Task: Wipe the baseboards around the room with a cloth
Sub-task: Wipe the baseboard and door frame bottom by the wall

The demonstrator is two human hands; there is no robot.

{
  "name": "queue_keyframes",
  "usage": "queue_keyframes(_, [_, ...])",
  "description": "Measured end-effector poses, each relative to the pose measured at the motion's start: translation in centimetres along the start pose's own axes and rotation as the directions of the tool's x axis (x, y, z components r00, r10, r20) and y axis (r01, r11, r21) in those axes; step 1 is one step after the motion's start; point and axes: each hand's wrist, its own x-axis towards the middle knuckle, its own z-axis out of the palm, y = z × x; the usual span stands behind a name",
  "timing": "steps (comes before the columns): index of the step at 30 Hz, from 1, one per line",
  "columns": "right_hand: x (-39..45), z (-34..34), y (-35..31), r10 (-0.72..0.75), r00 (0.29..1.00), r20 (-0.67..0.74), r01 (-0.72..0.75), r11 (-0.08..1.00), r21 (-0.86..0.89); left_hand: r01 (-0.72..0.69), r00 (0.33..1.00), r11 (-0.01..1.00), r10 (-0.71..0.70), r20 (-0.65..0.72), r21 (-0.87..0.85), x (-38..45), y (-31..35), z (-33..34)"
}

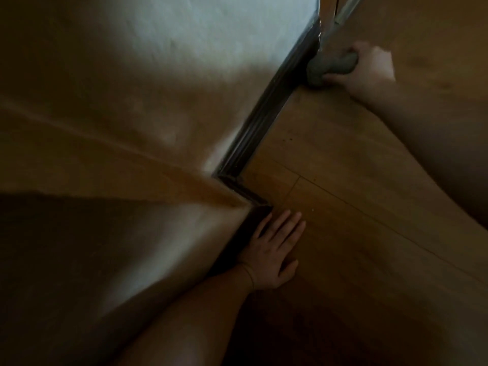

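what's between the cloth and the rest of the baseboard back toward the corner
Nothing visible. The right hand presses the grey cloth against the dark baseboard, and that strip runs bare to the corner. The left hand lies flat on the floor beyond it.

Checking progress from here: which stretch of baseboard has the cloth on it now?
The long stretch past the corner; the right hand presses the grey cloth against its far end. The left hand lies flat on the floor.

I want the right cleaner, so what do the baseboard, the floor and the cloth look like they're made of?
Baseboard: dark, glossy moulding, likely stained or painted wood; highlights run along its grooves.
Floor: wood or wood-look laminate planks; grain and plank seams show, low sheen.
Cloth, bunched in the right hand: soft grey fabric, matte; weave too blurred to tell.
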Motion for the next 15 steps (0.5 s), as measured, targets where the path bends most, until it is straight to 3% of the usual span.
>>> queue_keyframes(9, [-7.4, 2.4, 0.0, -0.166, 0.972, 0.168, 0.12, 0.96, 0.253, -0.012, 1.0, 1.0, 0.012, 0.005, -0.007, 0.1, -0.2, 0.3])
queue_keyframes(15, [-12.6, 6.3, -4.1, -0.542, 0.803, 0.248, 0.442, 0.821, 0.363, -0.001, 1.0, 0.999, 0.002, 0.024, -0.037, -0.1, 0.0, 0.1])
